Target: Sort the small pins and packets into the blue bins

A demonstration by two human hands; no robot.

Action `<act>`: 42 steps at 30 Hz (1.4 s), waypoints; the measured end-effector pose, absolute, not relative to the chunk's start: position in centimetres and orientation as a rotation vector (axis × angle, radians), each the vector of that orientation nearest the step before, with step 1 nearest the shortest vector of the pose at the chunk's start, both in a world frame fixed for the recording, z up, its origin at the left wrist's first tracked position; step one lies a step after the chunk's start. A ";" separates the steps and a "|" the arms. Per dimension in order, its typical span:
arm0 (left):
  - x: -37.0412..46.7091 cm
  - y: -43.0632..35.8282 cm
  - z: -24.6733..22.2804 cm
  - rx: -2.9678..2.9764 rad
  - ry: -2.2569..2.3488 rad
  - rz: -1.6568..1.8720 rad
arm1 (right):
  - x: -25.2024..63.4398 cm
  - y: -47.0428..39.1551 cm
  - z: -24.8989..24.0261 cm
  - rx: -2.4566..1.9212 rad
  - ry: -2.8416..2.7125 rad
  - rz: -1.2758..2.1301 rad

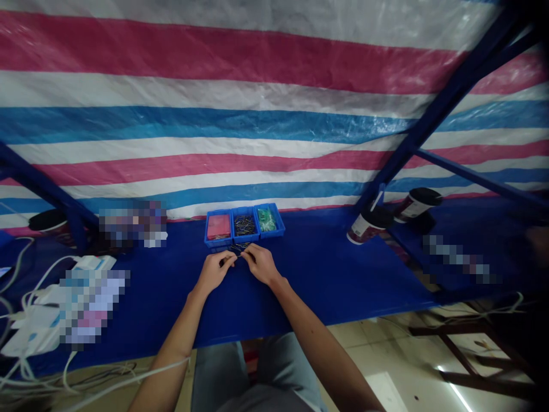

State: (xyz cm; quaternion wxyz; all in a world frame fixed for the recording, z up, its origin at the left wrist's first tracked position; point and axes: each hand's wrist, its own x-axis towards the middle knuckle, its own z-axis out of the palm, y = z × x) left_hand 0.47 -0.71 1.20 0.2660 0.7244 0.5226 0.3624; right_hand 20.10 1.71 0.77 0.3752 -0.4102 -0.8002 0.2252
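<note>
Both of my hands meet over the blue tabletop [300, 286], just in front of three small blue bins. My left hand [215, 270] is closed in a pinch, thumb against fingers. Opposite it, my right hand [261, 263] pinches too, its fingertips close to the left ones. A tiny thing seems to lie between the fingertips, too small to name. Several dark, thin screw-like pieces [240, 246] lie just beyond my fingers. The left bin [206, 229] holds pink-red flat pieces, the middle bin [258, 236] dark metal screw-like pieces, the right bin [283, 229] green and clear bits.
White power strips [34, 332] with tangled cables lie at the left, near a blurred phone-like patch [96, 309]. A dark-lidded tub [364, 226] stands at the right, another tub [414, 206] behind it. Blue frame posts [429, 126] flank the table before a striped sheet [257, 126].
</note>
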 end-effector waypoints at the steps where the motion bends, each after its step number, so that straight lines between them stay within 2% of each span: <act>1: 0.5 -0.7 1.2 1.958 1.412 0.978 | 20.1 1.7 0.8 -1.055 -2.052 0.565; 10: 0.4 -0.6 0.8 1.952 1.405 0.975 | 19.9 1.9 0.4 -1.117 -2.086 0.480; 20: 0.5 -0.7 1.3 1.943 1.408 0.969 | 20.4 2.4 0.7 -1.124 -1.927 0.655; 24: 0.5 -0.7 1.5 1.925 1.419 1.001 | 21.5 1.4 5.0 -1.097 -1.751 0.617; 28: 0.4 -0.7 1.5 1.925 1.435 0.981 | 22.4 -1.0 12.3 -0.882 -1.542 0.322; 31: 0.4 -0.7 1.5 1.934 1.451 0.978 | 22.3 -1.4 15.2 -0.821 -1.312 0.096; 34: 0.4 -0.7 1.4 1.931 1.445 0.987 | 21.9 0.4 13.1 -0.941 -1.304 0.114; 38: 0.4 -0.8 1.3 1.937 1.429 1.005 | 22.1 2.4 5.1 -1.269 -1.714 0.440; 42: 0.4 -0.8 1.2 1.938 1.420 1.004 | 22.7 1.9 -0.4 -1.404 -1.717 0.508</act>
